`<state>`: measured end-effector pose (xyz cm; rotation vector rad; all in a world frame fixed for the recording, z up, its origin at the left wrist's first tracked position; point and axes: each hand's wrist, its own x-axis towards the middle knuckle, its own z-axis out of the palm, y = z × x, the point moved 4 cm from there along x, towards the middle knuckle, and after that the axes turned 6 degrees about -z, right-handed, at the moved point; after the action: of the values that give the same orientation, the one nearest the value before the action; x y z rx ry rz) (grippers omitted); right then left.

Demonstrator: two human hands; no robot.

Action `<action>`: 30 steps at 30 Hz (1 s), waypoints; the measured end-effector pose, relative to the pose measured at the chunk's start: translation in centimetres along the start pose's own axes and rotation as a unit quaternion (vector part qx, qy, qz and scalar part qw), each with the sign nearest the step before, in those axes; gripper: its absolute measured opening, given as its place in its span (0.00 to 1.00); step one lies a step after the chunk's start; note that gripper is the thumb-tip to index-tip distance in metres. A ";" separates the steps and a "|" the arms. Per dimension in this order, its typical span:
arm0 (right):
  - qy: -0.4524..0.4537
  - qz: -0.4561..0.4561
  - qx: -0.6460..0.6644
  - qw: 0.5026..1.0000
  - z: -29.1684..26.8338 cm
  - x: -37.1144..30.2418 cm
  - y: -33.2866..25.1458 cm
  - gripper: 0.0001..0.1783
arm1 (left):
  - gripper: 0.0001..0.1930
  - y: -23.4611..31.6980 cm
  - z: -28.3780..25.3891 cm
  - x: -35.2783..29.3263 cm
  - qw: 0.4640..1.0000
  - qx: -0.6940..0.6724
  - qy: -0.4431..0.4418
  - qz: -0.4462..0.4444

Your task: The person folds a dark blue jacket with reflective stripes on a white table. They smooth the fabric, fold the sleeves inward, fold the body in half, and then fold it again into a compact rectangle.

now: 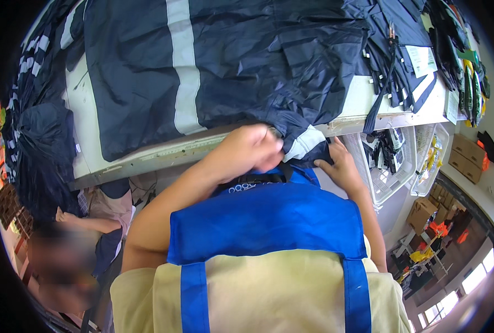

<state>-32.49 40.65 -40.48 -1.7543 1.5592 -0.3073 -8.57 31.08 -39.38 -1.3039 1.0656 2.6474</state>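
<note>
Pinching the hem end of a dark navy garment [230, 61] at the near edge of the bench [363, 100], both hands work just above a blue apron bib [263, 222]. The left hand [250, 150] is curled tight on a fold beside a pale reflective cuff band [305, 144]; the right hand [341, 164] presses flat-fingered under the same dangling corner, thumb hidden, so its grip cannot be told for certain. The cloth looks thin, light and slippery, limp enough to slide off the bench, so the banded cuff seems the firmest place to hold. Beyond, the garment spreads across the bench, a long reflective stripe [183, 66] running up it. Wire baskets [391, 161] hang at right.
</note>
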 end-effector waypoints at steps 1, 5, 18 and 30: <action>0.026 -0.014 -0.101 0.994 -0.5 -0.7 -0.9 0.17 | 0.09 1.9 -0.2 -1.8 0.978 0.206 0.009 -0.031; -0.247 0.086 -0.042 0.964 -1.2 -2.9 -4.5 0.12 | 0.15 4.7 -1.1 -1.2 0.913 0.294 0.139 0.247; 0.342 0.164 0.444 0.812 -5.4 10.7 6.9 0.13 | 0.28 -2.7 -3.1 4.3 0.749 0.624 0.134 0.175; 0.307 0.506 0.635 0.497 12.6 -8.1 12.6 0.26 | 0.28 -3.0 -0.8 6.4 0.707 0.641 0.146 0.261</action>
<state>-35.87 53.18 -55.12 0.5922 1.6702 -1.1291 -11.32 31.11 -45.93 -1.0277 2.7989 1.0009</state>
